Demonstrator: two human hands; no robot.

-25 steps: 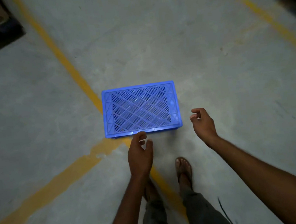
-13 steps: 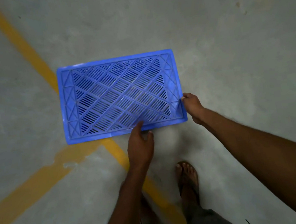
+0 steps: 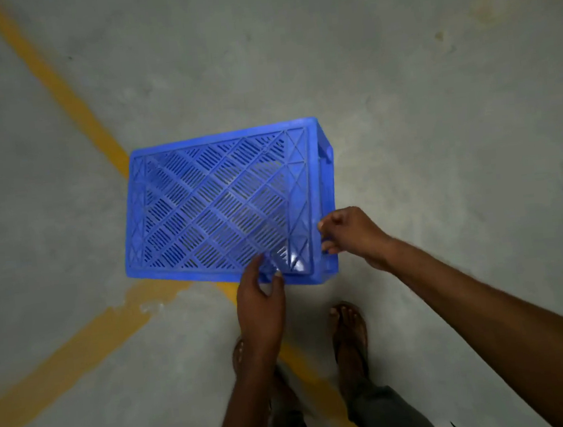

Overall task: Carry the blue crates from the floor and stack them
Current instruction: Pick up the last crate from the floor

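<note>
Item: blue crate (image 3: 217,202), one, base-up, lying across a yellow line (image 3: 66,96) on the concrete floor (image 3: 399,98), just ahead of the person's feet; lifted or not, cannot tell. Left hand (image 3: 259,305) pinches the near edge; right hand (image 3: 351,234) curls round the right end wall; both near one corner, likely to tip it up for carrying.

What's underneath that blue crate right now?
Grey floor shows through the crate slats; the yellow line passes beneath its far-left corner and comes out by the left hand. Anything small under the ribs is hidden.
</note>
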